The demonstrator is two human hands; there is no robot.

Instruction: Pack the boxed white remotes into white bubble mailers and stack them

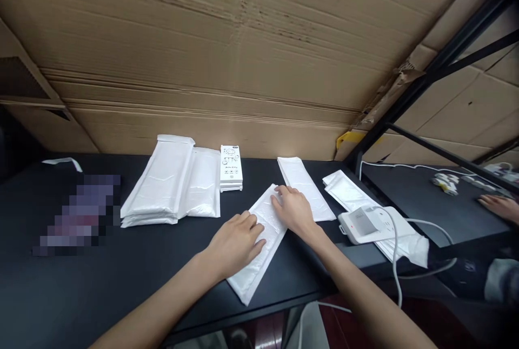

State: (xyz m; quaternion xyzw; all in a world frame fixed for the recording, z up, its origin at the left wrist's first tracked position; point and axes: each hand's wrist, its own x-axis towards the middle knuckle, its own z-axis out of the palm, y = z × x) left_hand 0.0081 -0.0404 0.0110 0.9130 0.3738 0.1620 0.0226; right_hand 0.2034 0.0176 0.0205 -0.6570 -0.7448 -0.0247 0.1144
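Left grip (237, 243) and right grip (294, 211) laid flat, open, nothing grasped, pressed on white padded envelope (253, 268), set diagonally on black tabletop (133, 284).

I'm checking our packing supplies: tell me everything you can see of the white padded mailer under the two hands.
The white padded mailer is a long, flat, slightly crinkled envelope with a soft, plastic-looking sheen. It lies diagonally on the black tabletop, its near end close to the front edge. The left hand and right hand rest on it.
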